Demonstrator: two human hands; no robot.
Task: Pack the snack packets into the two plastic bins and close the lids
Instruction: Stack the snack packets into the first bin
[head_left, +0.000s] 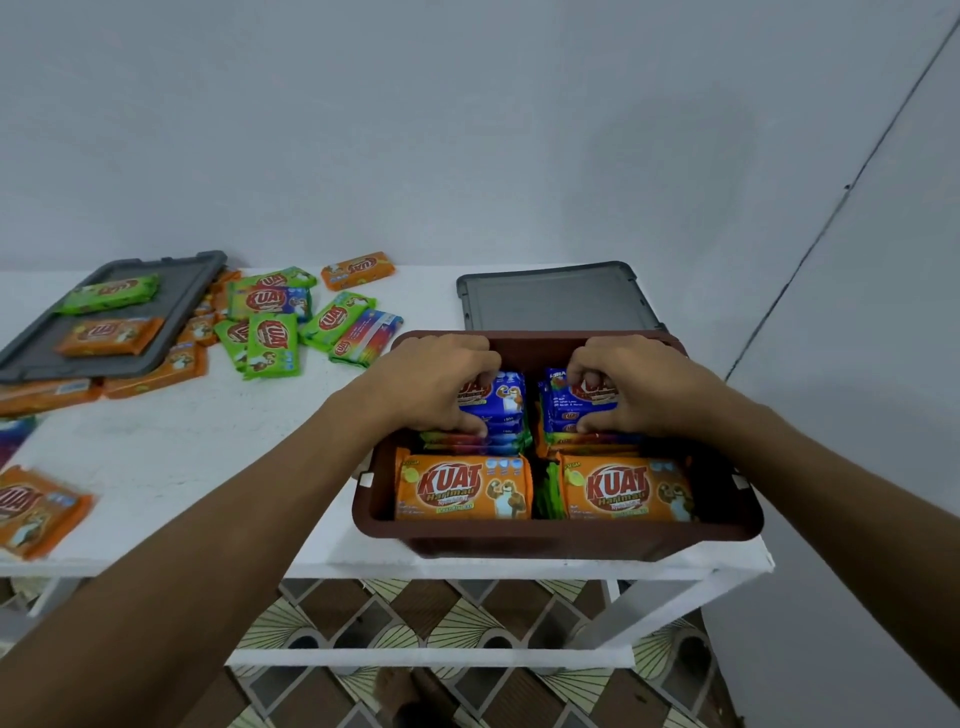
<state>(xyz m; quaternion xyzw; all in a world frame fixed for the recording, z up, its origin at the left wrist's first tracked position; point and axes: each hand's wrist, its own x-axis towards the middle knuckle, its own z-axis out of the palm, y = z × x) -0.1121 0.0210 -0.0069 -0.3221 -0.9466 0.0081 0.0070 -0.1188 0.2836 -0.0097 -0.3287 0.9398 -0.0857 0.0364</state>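
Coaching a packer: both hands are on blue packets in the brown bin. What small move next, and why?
Probably seat both stacks and let go: the left hand grips the left blue stack and the right hand the right blue stack, in the brown bin; loose packets wait on the white table.

Lid (556, 301) lies behind bin (556, 532); loose packets (270, 332) left.

White table (208, 441), pale wall (467, 130), patterned floor (415, 608)
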